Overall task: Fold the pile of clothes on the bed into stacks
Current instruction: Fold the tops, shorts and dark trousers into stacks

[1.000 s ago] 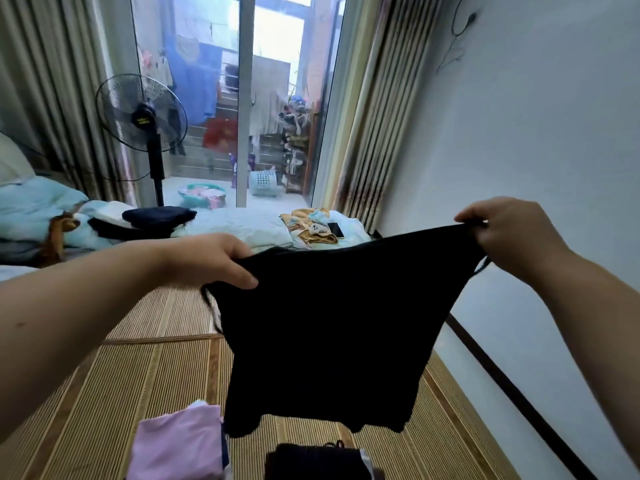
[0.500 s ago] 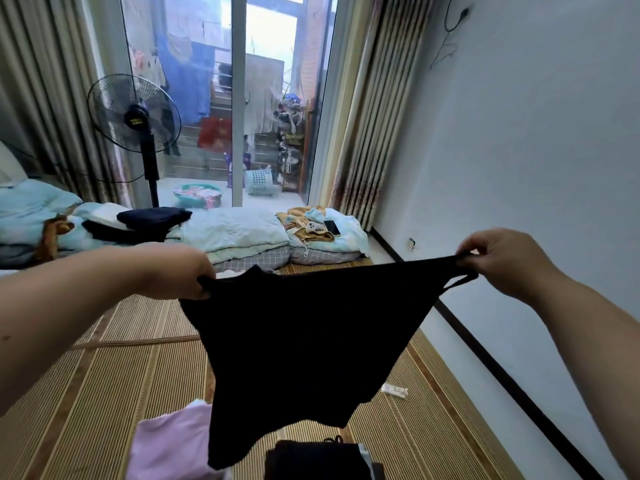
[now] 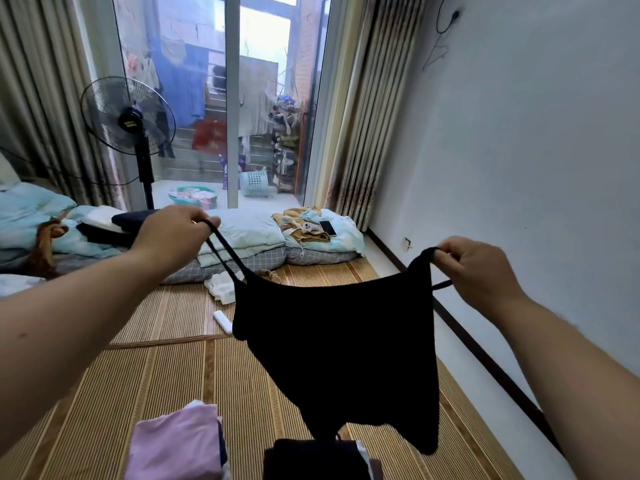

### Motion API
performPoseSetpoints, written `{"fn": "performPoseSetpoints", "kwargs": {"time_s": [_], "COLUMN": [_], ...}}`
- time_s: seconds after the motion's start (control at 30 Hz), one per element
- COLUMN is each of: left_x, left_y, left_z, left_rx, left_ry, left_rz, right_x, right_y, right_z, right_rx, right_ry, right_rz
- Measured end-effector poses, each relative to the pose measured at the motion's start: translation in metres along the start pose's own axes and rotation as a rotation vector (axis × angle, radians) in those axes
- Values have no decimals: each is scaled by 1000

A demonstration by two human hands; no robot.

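— Across the lower frame, what is the surface?
— A bed covered with a tan striped straw mat. It runs back to folded pale blue quilts at mid frame.
— And the garment being worked on?
— A black camisole hangs in the air at centre frame, above the mat. The left hand has its grip pinched on one thin strap. The right hand has its grip pinched on the other strap's loop.
— Anything folded?
— A pink folded piece lies at the bottom edge. A dark folded stack sits just right of it, below the camisole's hem.
— The room?
— A white wall fills the right side. Striped curtains hang beside a glass door at upper centre, and a standing fan is at upper left. A phone lies on the quilts, and a white remote lies on the mat nearby.
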State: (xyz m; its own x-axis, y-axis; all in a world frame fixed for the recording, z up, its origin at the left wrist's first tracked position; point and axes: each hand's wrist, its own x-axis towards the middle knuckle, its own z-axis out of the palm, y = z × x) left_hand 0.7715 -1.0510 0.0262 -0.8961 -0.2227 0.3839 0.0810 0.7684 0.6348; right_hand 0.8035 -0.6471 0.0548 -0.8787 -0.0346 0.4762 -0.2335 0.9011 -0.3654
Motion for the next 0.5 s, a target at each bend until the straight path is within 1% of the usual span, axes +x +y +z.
{"fn": "performPoseSetpoints", "kwargs": {"time_s": [0.03,0.1,0.13,0.2,0.27,0.3,0.33,0.4,0.43,0.5], "left_x": [-2,-7,-10,-13,-15,-16,-16,-17,-16,-14], "left_y": [7,22,28,34,39,41,43,47,48,50], "left_z": [2,4,4,7,9,8,8,4,1,-2], "left_rx": [-181,-576,-696,-819,-906,-963,-1027,-1122,-1144,-1145], "left_ry": [-39,-187,-266,-363,-413,-418,-416,-399,-395,-404], "left_rz": [-121,-415,-507,-582,-594,-595,-590,-568,-552,-517], "right_x": [0,-2,-4,-7,-10,-11,-11,-12,-12,-13], "right_y": [-1,0,2,5,6,4,2,-4,-7,-12], "right_z": [0,-1,0,0,-2,-3,-4,-4,-4,-7], "right_rx": [-31,-146,-222,-297,-221,-113,67,536,727,1016], "right_ry": [-38,-109,-119,-60,62,94,90,37,19,31], "right_rz": [-28,-121,-162,-158,-8,111,249,501,571,638]}}
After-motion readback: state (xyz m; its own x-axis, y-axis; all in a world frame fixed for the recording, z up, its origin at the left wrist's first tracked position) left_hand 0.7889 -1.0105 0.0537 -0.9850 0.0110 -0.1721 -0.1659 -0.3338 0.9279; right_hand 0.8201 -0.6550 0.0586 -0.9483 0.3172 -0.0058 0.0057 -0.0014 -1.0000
